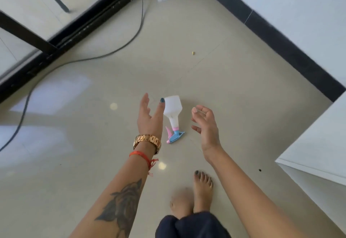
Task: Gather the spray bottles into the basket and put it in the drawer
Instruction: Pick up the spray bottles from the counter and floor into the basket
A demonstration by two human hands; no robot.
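Bare feet (198, 194) and a dark trouser leg (192, 224) sit closest, at the bottom edge of the head view, planted on the pale tiled floor (93, 163). Above them both forearms reach forward. Left hand (149, 118), with a gold watch (147, 142) and a red thread (142, 156) at the wrist, has its grip spread wide, fingers loose and holding nothing. Right hand (206, 123) is likewise spread and empty, fingers slightly curled.

Between the two hands, lying on its side on the floor, is the spray bottle (173, 112): a white, angular body pointing away from the person, narrowing to a neck with a pink collar, a blue nozzle head and a pink trigger nearest the feet. Whether it holds liquid cannot be told.

To pick it up well, I would judge that one hand should close around the neck or the body, keeping clear of the trigger.

Farther off, a dark cable (116, 50) trails across the tiles. Neither basket nor drawer is in view.
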